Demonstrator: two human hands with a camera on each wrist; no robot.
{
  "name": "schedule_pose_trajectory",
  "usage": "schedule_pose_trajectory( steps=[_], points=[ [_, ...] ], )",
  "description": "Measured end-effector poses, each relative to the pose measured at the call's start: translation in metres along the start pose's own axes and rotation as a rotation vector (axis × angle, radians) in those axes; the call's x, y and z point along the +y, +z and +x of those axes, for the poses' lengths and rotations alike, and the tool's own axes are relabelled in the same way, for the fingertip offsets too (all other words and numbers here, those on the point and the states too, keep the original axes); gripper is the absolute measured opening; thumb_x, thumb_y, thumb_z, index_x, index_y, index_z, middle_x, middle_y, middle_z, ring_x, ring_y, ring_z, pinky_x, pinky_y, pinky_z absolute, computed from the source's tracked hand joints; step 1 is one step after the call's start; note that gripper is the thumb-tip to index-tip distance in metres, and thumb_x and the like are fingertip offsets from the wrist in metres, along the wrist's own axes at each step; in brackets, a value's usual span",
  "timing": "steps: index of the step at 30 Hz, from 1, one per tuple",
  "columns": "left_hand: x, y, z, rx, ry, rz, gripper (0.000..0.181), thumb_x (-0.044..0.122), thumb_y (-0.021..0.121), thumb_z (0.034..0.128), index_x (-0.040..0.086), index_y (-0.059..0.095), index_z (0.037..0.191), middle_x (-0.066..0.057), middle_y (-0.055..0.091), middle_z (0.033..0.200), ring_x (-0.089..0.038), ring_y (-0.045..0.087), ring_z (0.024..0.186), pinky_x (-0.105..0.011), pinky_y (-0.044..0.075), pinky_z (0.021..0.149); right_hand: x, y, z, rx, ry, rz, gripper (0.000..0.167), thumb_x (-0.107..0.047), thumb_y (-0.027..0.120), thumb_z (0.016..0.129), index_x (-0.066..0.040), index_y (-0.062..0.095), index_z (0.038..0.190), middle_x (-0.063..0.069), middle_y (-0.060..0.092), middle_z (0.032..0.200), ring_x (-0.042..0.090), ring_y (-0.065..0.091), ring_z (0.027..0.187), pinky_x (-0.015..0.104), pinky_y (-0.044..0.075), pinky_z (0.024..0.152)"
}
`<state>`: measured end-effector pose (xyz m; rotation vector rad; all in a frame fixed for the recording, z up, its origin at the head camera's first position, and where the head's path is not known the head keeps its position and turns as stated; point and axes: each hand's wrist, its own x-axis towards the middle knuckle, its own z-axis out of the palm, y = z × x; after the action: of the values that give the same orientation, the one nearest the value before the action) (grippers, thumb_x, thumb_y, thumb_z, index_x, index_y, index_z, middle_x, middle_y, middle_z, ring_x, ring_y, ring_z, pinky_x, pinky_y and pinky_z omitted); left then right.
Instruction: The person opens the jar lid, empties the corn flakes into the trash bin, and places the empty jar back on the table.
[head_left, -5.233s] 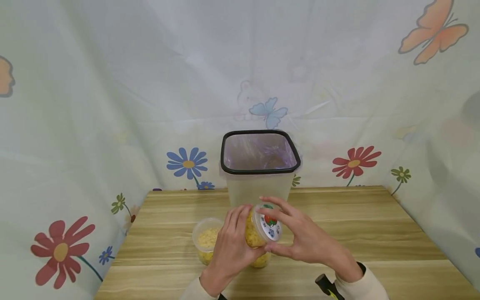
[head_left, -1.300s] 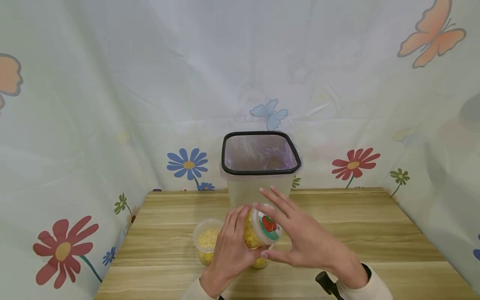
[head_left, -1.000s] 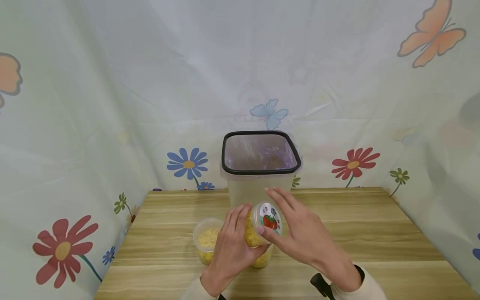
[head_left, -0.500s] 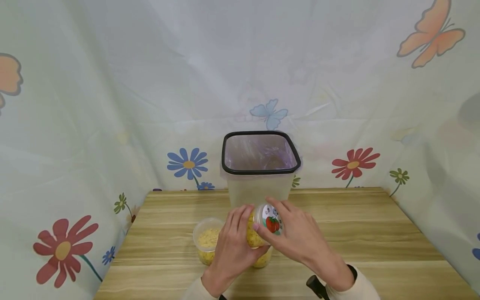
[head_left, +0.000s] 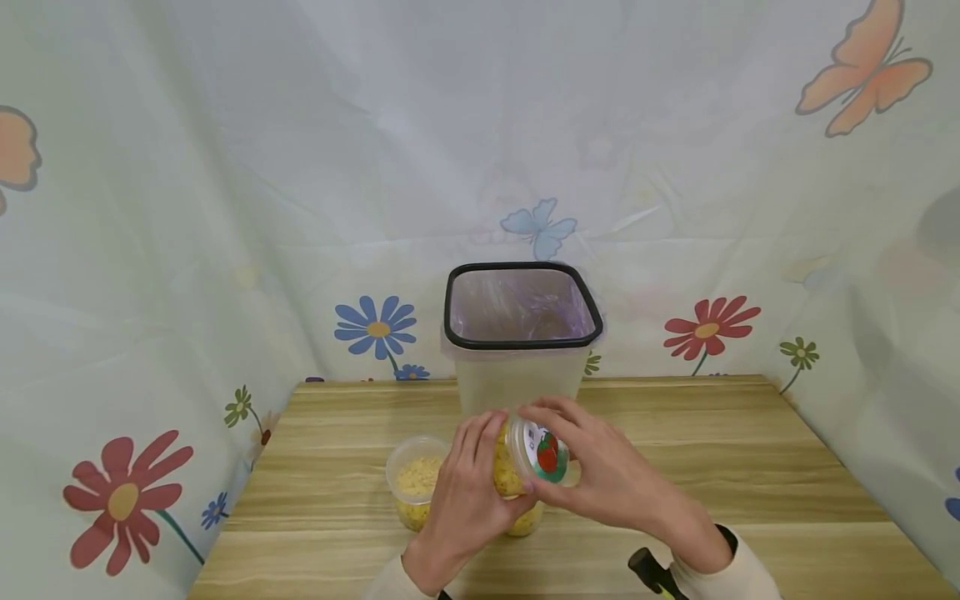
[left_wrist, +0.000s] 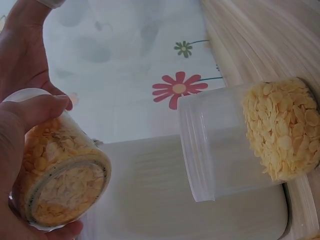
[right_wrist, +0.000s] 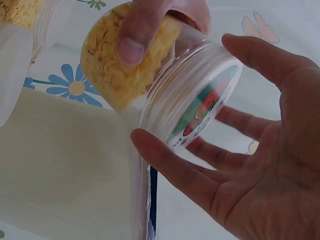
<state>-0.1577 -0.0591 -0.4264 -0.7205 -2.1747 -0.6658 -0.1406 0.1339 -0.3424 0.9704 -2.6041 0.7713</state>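
My left hand (head_left: 467,492) hides part of my jar (head_left: 507,469); the print (head_left: 532,440) on its lid (head_left: 547,458) is unreadably small. A container (head_left: 527,523), probably another jar, is mostly covered. The head view crops my sleeves (head_left: 731,577).

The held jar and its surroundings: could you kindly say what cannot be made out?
Small print on the lid: too small in the head view, steeply slanted in the right wrist view.
Most of the right standing jar: head view, behind the held jar and left hand.
Bottom inside the bin: head view, hidden by its front.
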Motion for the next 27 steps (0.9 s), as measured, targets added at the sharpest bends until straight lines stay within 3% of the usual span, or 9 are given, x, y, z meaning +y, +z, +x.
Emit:
schedule_pose_trajectory(
  steps=[6,12,27],
  points=[
    [-0.001,0.0,0.0,0.026,0.016,-0.03,0.1,0.043,0.091,0.0602,0.007,0.044,0.14,-0.007,0.055,0.131,-0.022,0.054,0.116,-0.036,0.056,0.089,0.005,-0.004,-0.001,0.015,-0.147,-0.032,0.076,-0.026,0.085,0.075,-0.023,0.049,0.141,0.003,0.048,0.142,0.022,0.061,0.114,0.036,0.057,0.082],
    [-0.001,0.0,0.0,0.031,0.015,-0.034,0.103,0.043,0.093,0.057,0.006,0.044,0.139,-0.006,0.054,0.131,-0.022,0.054,0.116,-0.037,0.056,0.09,0.007,-0.006,-0.002,0.017,-0.22,-0.04,0.079,-0.024,0.087,0.073,-0.023,0.048,0.141,0.004,0.045,0.146,0.025,0.059,0.119,0.039,0.057,0.085],
    [-0.004,-0.001,-0.003,0.003,-0.081,-0.047,0.099,0.048,0.09,0.0622,0.01,0.044,0.141,-0.005,0.054,0.134,-0.02,0.054,0.122,-0.036,0.055,0.094,0.021,-0.011,-0.014,0.066,-0.167,-0.059,0.082,-0.02,0.088,0.071,-0.021,0.047,0.142,0.005,0.045,0.146,0.025,0.059,0.119,0.038,0.057,0.082]
  ],
)
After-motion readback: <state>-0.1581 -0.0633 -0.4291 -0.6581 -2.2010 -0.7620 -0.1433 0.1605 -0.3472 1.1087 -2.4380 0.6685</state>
